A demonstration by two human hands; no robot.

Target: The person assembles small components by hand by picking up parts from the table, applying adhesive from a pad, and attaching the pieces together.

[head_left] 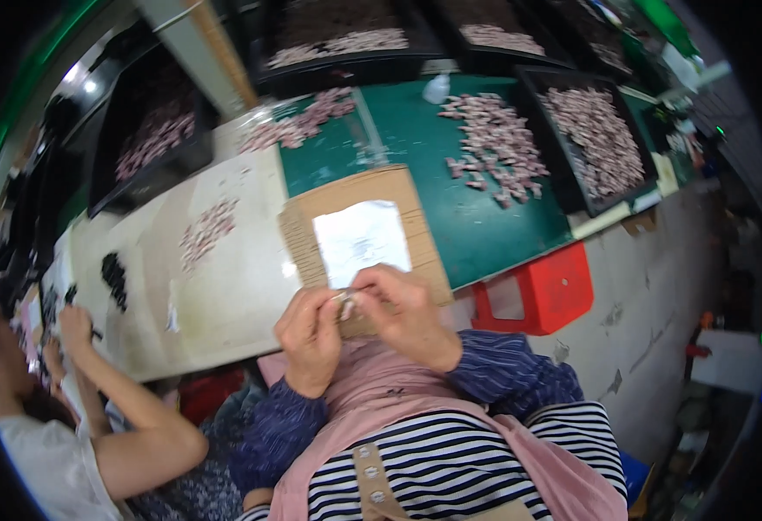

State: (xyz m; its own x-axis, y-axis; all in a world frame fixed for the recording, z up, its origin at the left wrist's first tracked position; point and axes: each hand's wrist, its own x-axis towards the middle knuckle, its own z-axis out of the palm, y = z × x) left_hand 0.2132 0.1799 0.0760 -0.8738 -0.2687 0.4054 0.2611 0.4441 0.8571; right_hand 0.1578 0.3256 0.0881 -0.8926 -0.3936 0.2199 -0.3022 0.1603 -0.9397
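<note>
My left hand and my right hand meet over the near edge of a cardboard sheet. Fingers of both are pinched together on a small pale piece; it is too small and partly covered for me to tell its kind. Just beyond my fingertips, a white sheet with faint marks lies on the cardboard. Farther right on the green table top, many small pinkish-white pieces are heaped loose.
A black tray of similar pieces stands at the right, with more trays behind. Small pieces and a black pile lie on the pale table top. A co-worker works at left. A red stool stands beside the table.
</note>
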